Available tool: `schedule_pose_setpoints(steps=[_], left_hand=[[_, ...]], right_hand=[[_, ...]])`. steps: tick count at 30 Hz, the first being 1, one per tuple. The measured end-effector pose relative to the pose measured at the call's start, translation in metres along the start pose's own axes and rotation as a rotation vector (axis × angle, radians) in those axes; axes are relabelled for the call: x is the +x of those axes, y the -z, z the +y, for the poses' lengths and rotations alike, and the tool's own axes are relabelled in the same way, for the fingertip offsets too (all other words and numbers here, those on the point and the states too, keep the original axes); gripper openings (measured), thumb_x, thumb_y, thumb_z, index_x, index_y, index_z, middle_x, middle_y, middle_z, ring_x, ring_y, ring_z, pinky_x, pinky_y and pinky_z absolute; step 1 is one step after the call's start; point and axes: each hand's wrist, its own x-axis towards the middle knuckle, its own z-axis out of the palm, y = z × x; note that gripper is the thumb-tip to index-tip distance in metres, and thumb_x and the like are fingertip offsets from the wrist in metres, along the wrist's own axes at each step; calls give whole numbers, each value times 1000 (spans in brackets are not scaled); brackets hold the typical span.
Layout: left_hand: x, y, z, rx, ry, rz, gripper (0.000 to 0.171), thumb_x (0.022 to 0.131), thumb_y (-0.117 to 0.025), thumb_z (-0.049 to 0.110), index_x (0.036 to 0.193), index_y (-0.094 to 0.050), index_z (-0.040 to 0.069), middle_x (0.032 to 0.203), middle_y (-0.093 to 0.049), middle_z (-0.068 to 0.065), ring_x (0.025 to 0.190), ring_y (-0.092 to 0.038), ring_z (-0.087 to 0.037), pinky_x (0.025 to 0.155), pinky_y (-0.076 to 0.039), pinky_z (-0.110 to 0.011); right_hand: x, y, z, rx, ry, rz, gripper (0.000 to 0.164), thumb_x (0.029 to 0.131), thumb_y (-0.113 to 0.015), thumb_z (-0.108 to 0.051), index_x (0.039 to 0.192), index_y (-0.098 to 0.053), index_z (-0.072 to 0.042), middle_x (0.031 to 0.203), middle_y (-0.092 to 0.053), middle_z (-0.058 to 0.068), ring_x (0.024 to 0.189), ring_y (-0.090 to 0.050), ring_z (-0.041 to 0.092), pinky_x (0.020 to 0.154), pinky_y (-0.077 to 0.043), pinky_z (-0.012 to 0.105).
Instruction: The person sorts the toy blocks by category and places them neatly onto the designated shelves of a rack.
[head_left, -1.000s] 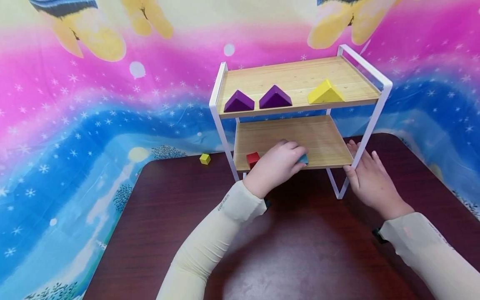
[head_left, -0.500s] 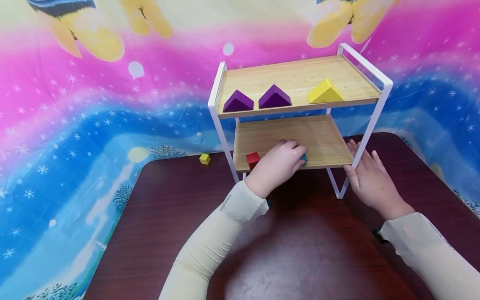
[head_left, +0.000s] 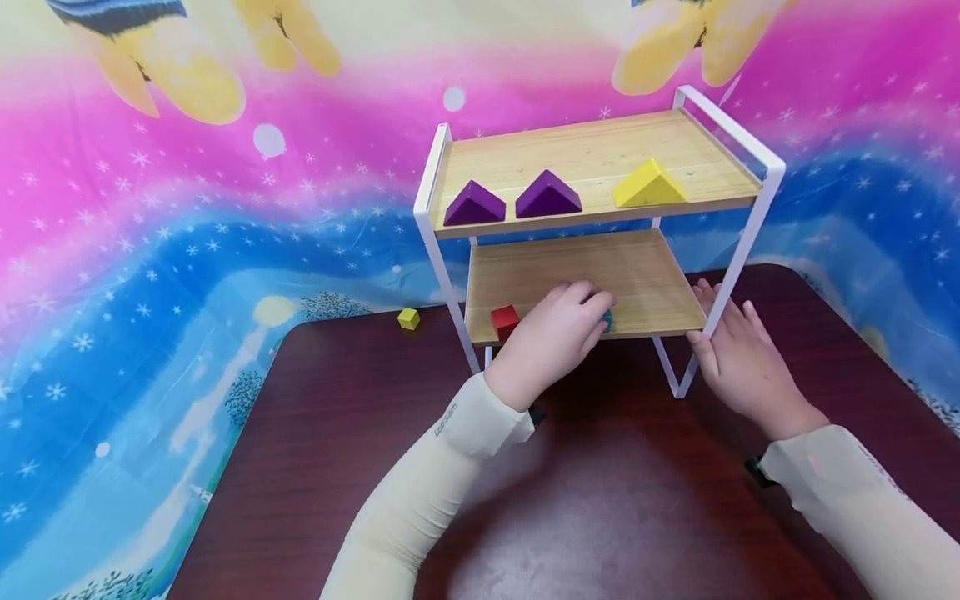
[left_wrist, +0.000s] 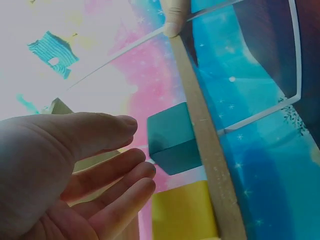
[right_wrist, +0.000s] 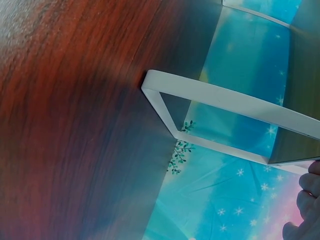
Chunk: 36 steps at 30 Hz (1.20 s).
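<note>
On the lower board of a small two-tier shelf [head_left: 585,250], my left hand [head_left: 551,333] is beside a teal cube [left_wrist: 172,137]. In the left wrist view, its thumb and fingers are spread a little short of the cube, with nothing between them. A yellow block [left_wrist: 185,212] sits next to the teal one; my left hand hides it in the head view. Left of that hand lies a red cube [head_left: 505,322]. My right hand [head_left: 750,367] holds the shelf's front right leg, thumb at the board's corner and fingers on the leg's outer side.
Two purple triangular blocks [head_left: 474,203] and a yellow triangular block [head_left: 649,183] line the upper board's front edge. A small yellow cube [head_left: 408,318] lies at the back of the dark table [head_left: 360,417]. A printed cloth [head_left: 187,208] hangs behind.
At the teal cube, my left fingers have shifted slightly, and less of the cube shows beyond them. My right hand has stayed on the shelf leg.
</note>
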Motion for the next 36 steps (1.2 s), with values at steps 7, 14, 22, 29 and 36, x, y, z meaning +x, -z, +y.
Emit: schedule_pose_setpoints(steps=[7,14,22,29,36], left_hand=[[-16,5,-1,-50,3,75,36,98,-70,27,131,-66,14,126,-65,-3,113,-61,-17,105,-47,-24],[-31,9,-5,-105,32,140,36,97,-71,24,131,-66,12,123,-66,-4,113,-61,-18,103,-48,-24],[-48,12,-10,-145,91,217,34,95,-73,24,127,-69,13,120,-69,-3,111,-63,-18,101,-50,-25],[-67,13,-14,-121,148,280,33,93,-76,27,124,-71,14,116,-71,-2,105,-66,-17,94,-55,-27],[-80,14,-18,-143,204,312,34,93,-76,28,123,-71,15,114,-72,-2,102,-68,-18,84,-60,-32]], right_hand=[[0,0,0,-4,0,-1,64,110,-33,-38,163,-11,-9,168,-12,18,155,-6,38,123,8,53],[0,0,0,0,-6,-12,64,111,-32,-38,162,-11,-7,168,-10,18,155,-4,38,122,10,53],[0,-1,-1,3,-2,-6,63,111,-31,-38,162,-11,-7,168,-12,20,155,-4,37,123,9,53],[0,-2,0,3,3,-4,63,111,-31,-38,162,-12,-6,168,-12,20,155,-4,37,123,9,53],[-1,-1,-1,1,6,12,63,111,-32,-37,162,-13,-7,167,-13,19,155,-6,37,123,8,52]])
